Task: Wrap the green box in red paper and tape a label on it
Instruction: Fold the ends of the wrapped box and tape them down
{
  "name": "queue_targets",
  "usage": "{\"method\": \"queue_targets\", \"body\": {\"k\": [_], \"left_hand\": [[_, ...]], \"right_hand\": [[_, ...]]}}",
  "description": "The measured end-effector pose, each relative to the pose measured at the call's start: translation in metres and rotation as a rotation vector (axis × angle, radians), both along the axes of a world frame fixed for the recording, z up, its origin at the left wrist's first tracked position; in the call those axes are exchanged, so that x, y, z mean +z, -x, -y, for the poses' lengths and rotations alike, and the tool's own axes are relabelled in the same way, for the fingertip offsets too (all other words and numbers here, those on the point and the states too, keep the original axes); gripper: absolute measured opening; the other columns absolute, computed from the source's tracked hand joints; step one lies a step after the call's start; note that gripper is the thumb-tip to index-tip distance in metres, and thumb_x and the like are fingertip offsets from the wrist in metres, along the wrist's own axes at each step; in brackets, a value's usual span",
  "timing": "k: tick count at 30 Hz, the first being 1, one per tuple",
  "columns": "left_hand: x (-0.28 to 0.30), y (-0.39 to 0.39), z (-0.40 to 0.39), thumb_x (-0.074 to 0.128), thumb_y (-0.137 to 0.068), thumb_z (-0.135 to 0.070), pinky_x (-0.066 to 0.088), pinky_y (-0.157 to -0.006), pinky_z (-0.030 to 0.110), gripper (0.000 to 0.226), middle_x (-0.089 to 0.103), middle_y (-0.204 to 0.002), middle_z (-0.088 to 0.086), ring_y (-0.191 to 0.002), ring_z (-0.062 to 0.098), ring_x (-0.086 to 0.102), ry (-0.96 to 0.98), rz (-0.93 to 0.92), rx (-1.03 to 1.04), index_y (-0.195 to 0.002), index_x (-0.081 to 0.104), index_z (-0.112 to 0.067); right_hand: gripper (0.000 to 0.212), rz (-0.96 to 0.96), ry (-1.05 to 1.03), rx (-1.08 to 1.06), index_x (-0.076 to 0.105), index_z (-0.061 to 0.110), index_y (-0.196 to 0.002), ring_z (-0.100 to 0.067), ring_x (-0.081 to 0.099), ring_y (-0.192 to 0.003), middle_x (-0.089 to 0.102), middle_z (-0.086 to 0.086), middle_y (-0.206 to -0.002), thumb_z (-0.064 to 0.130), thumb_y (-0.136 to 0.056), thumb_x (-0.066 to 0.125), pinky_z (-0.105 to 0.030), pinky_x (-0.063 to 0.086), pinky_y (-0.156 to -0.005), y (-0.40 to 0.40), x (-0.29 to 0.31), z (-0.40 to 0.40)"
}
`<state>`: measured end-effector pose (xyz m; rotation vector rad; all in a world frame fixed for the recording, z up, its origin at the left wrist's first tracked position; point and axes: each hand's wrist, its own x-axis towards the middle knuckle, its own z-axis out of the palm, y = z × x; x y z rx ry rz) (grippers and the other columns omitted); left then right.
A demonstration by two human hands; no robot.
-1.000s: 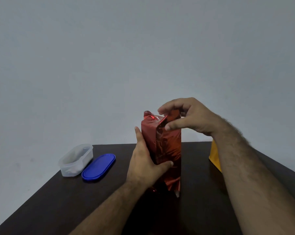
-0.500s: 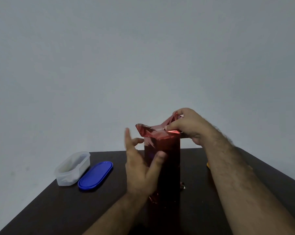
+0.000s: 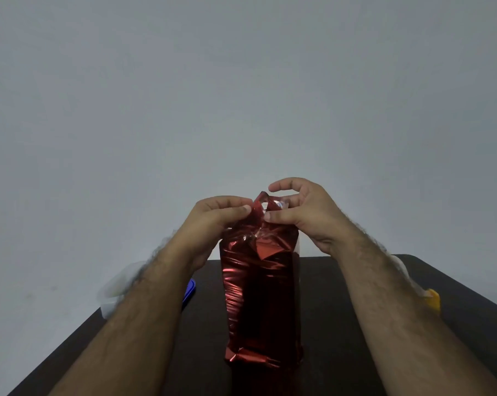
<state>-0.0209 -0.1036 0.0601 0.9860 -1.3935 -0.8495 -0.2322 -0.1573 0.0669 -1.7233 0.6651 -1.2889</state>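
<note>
Red-wrapped box (image 3: 260, 304) stands upright at 6 o'clock on the dark surface (image 3: 341, 338), green fully covered by crinkled red paper (image 3: 250, 281). Both hands at its top end: left hand (image 3: 213, 221) pinches the loose paper from 9 o'clock, right hand (image 3: 304, 212) pinches it from 3 o'clock, upper fingers curled above. Blue lid (image 3: 190, 290) and clear container (image 3: 113, 292) at 9 o'clock behind the left forearm, yellow object (image 3: 433, 301) at 3 o'clock

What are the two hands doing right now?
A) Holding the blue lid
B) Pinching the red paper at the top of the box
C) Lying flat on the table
B: the left hand and right hand both pinch the loose red paper at the top of the upright box.
</note>
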Motion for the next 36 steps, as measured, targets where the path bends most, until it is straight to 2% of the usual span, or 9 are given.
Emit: {"method": "queue_targets", "body": {"k": [4,7,12,16,20,23,28,31,36], "left_hand": [[0.006,0.009,0.0,0.075,-0.086,0.007,0.061,-0.089,0.051,0.023,0.077,-0.102,0.028,-0.09,0.039,0.075,-0.009,0.003,0.053,-0.107,0.079,0.0],[0.005,0.017,0.002,0.078,-0.083,0.009,0.063,-0.079,0.046,0.022,0.077,-0.098,0.031,-0.081,0.036,0.074,-0.022,-0.061,0.111,-0.104,0.078,0.003],[0.005,0.021,0.007,0.082,-0.08,0.009,0.064,-0.063,0.038,0.023,0.076,-0.094,0.03,-0.07,0.031,0.073,-0.044,-0.119,0.21,-0.102,0.077,0.005],[0.007,0.02,0.009,0.083,-0.08,0.007,0.065,-0.066,0.041,0.022,0.077,-0.093,0.029,-0.072,0.033,0.074,-0.066,-0.097,0.158,-0.101,0.077,0.005],[0.008,0.018,0.009,0.083,-0.083,-0.003,0.059,-0.057,0.028,0.015,0.077,-0.083,0.018,-0.066,0.021,0.072,-0.047,-0.11,0.107,-0.095,0.078,0.004],[0.006,0.017,0.009,0.084,-0.081,0.002,0.06,-0.056,0.029,0.016,0.078,-0.087,0.023,-0.066,0.024,0.073,-0.034,-0.106,0.093,-0.096,0.079,0.004],[0.001,0.02,0.014,0.084,-0.077,0.009,0.064,-0.068,0.04,0.02,0.077,-0.09,0.027,-0.07,0.03,0.073,-0.003,-0.146,0.139,-0.095,0.078,0.004],[0.0,0.02,0.014,0.083,-0.077,0.009,0.063,-0.068,0.039,0.018,0.077,-0.089,0.027,-0.069,0.03,0.073,-0.002,-0.142,0.136,-0.094,0.078,0.003],[0.0,0.019,0.015,0.084,-0.078,0.007,0.064,-0.073,0.043,0.017,0.077,-0.089,0.026,-0.071,0.031,0.074,-0.012,-0.153,0.132,-0.094,0.079,0.003]], "right_hand": [[0.054,0.022,-0.073,0.001,0.068,0.013,-0.122,-0.026,0.075,-0.078,0.076,-0.011,-0.089,0.004,-0.075,0.093,-0.034,0.06,-0.071,0.001,0.004,-0.006],[0.039,-0.052,-0.215,0.09,0.07,0.007,-0.123,-0.023,0.071,-0.082,0.074,-0.01,-0.096,0.019,-0.089,0.082,-0.033,0.06,-0.073,0.015,0.013,-0.01],[0.024,-0.067,-0.258,-0.052,0.075,0.004,-0.111,-0.02,0.073,-0.076,0.077,-0.011,-0.093,0.003,-0.088,0.08,-0.033,0.062,-0.069,0.023,0.014,-0.007],[0.03,-0.056,-0.211,-0.141,0.075,0.008,-0.106,-0.019,0.079,-0.08,0.08,-0.01,-0.094,-0.001,-0.08,0.085,-0.031,0.06,-0.067,0.014,0.011,-0.007],[0.035,0.031,-0.15,-0.277,0.075,0.005,-0.096,-0.02,0.076,-0.068,0.077,-0.013,-0.084,-0.01,-0.067,0.089,-0.035,0.064,-0.069,0.008,0.008,-0.003],[0.039,0.072,-0.091,-0.298,0.074,0.003,-0.096,-0.024,0.076,-0.074,0.077,-0.018,-0.085,-0.012,-0.063,0.088,-0.037,0.066,-0.072,0.002,0.006,-0.001],[0.043,0.087,0.023,-0.266,0.071,0.003,-0.099,-0.021,0.077,-0.074,0.078,-0.013,-0.078,-0.017,-0.064,0.087,-0.033,0.063,-0.072,-0.005,-0.002,-0.001],[0.039,0.035,0.034,-0.2,0.073,0.006,-0.104,-0.019,0.077,-0.075,0.08,-0.013,-0.083,-0.007,-0.07,0.088,-0.028,0.058,-0.07,-0.009,-0.003,-0.004],[0.019,0.139,-0.063,-0.142,0.072,0.008,-0.109,-0.023,0.077,-0.09,0.081,-0.013,-0.096,0.004,-0.091,0.067,-0.041,0.057,-0.084,-0.009,-0.001,-0.002]]}}
